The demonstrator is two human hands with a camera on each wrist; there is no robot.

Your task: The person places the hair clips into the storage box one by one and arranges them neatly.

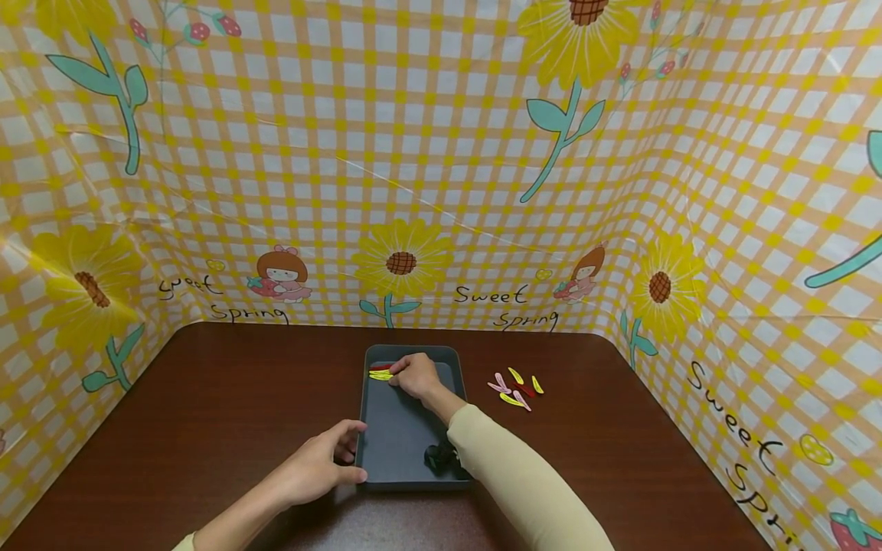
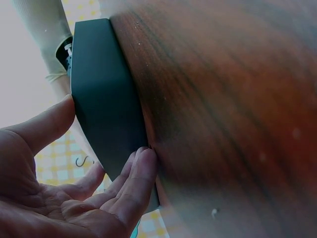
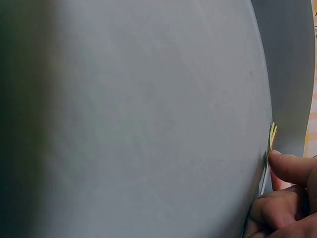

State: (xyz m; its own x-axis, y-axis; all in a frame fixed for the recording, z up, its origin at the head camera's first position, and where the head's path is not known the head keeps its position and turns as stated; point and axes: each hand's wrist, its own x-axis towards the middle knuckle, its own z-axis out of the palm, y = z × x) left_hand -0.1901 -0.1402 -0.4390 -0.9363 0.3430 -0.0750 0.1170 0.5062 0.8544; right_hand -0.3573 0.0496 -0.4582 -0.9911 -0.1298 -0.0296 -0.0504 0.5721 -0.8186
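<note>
A dark grey rectangular tray [image 1: 403, 436] lies on the table. My right hand [image 1: 416, 375] is over its far left part, thumb and fingers pinching a yellow hair clip [image 3: 273, 131]. Beside those fingertips, yellow hair clips [image 1: 379, 376] and a red hair clip [image 1: 380, 366] lie in a small row along the tray's left wall. The fingers partly hide them. Against the outside of the tray's near left side, my left hand [image 1: 313, 467] rests with thumb and fingers spread. In the left wrist view its thumb touches the rim and its fingertips touch the wall [image 2: 101, 89].
Right of the tray is a loose group of hair clips: yellow ones [image 1: 515, 376], pink ones [image 1: 500, 384] and a red one [image 1: 525, 389]. The right wrist's black device [image 1: 437, 458] hangs over the tray's near right corner. A checked cloth [image 1: 448, 191] surrounds the brown table [image 1: 276, 375].
</note>
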